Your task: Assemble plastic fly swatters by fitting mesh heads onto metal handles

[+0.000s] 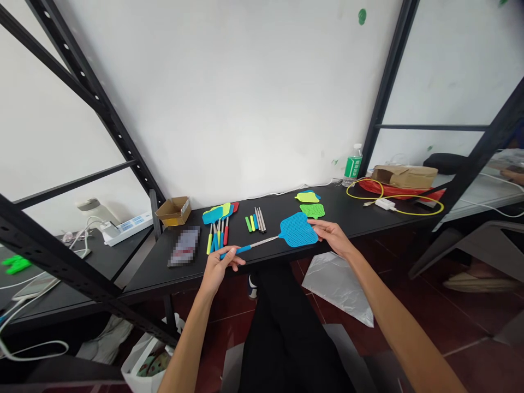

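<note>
Blue plastic fly swatter with mesh head and thin steel shaft point(298, 230) sits across both hands, above the front edge of the black bench point(282, 210); can't tell if it touches the bench. Left hand point(223, 268) pinches the swatter's blue grip between thumb and fingers. Right hand point(333, 236) has fingers spread over the right edge of the mesh head, pinching it.

Left of the swatter, near the front edge: pixelated flat rectangular item point(183, 246), too blurred to identify. Behind that, a bundle of fly swatters with multicoloured heads and handles point(219, 229) lies on the bench. To its right are loose green, yellow and blue grips with bare metal rods point(255, 220). Green mesh swatter head point(311, 210) and yellow-green swatter head point(307, 197) lie just behind the blue head.

Back-left corner: small open cardboard box point(173, 212). Back-right end: yellow cable point(395, 197), white charger point(385, 203), red bag point(399, 190), brown cardboard package point(404, 176), green-labelled plastic bottle point(353, 165).
</note>
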Motion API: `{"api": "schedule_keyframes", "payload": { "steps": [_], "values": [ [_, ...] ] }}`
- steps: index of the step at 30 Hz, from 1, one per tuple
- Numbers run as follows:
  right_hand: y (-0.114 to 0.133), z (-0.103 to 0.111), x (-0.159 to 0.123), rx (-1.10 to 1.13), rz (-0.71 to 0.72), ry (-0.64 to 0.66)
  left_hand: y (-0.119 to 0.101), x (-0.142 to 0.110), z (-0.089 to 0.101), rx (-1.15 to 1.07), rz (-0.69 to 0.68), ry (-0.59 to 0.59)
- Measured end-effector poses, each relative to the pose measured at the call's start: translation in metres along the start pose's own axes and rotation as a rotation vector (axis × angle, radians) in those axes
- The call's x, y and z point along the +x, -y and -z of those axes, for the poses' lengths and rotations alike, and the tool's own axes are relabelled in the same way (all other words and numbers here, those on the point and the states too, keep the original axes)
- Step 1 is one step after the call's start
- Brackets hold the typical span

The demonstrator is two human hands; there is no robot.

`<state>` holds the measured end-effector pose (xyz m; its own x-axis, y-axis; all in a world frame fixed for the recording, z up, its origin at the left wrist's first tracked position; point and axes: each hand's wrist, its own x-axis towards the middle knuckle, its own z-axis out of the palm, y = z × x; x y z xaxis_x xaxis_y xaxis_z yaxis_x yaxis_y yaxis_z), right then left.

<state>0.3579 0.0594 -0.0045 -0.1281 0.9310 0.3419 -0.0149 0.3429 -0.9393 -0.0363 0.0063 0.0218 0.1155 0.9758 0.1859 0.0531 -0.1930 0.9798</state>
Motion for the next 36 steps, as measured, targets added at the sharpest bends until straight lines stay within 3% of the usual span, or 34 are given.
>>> {"api": "schedule_keyframes", "payload": {
  "steps": [26,36],
  "values": [
    [-0.005,0.001,0.003,0.005,-0.005,0.045,-0.004,-0.001,-0.001,0.027,0.015,0.054],
    [0.014,-0.004,-0.001,-0.014,0.053,0.090,-0.003,-0.002,-0.001,0.037,-0.009,0.031]
  ]
}}
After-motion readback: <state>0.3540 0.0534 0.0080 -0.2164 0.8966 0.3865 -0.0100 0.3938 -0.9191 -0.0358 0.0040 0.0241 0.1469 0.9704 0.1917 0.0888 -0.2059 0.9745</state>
